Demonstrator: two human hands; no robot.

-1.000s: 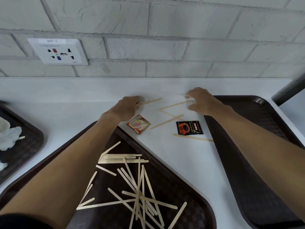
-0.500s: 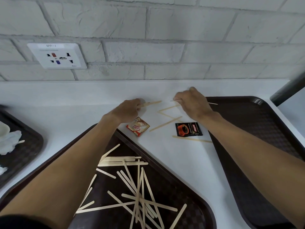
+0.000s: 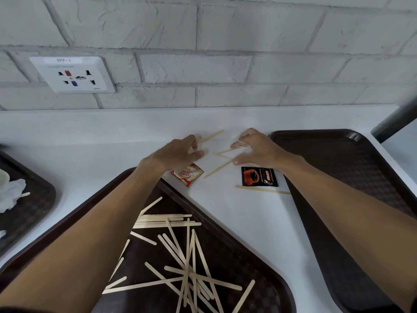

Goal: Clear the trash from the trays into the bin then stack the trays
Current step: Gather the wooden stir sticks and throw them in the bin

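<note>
My left hand [image 3: 180, 152] reaches over the white counter, fingertips resting on the end of a wooden stir stick [image 3: 211, 136]. Close to the right, my right hand [image 3: 259, 149] pinches a thin stick [image 3: 243, 144] between its fingers. More loose sticks [image 3: 220, 168] lie crossed on the counter between both hands. A cream sachet [image 3: 187, 174] lies under my left wrist and a black coffee sachet [image 3: 258, 177] under my right. The middle brown tray [image 3: 228, 224] holds several sticks. The right tray [image 3: 338, 168] is bare.
A third tray [image 3: 38, 206] at the left edge carries crumpled white tissue [image 3: 11, 195]. Another stick [image 3: 261, 190] lies below the black sachet, touching the right tray's rim. A brick wall with a socket plate [image 3: 72, 74] backs the counter. No bin is in view.
My right hand moved left off the right tray's rim, picking up a thin stick, and now hovers over the crossed sticks. My left hand's fingers have spread out.
</note>
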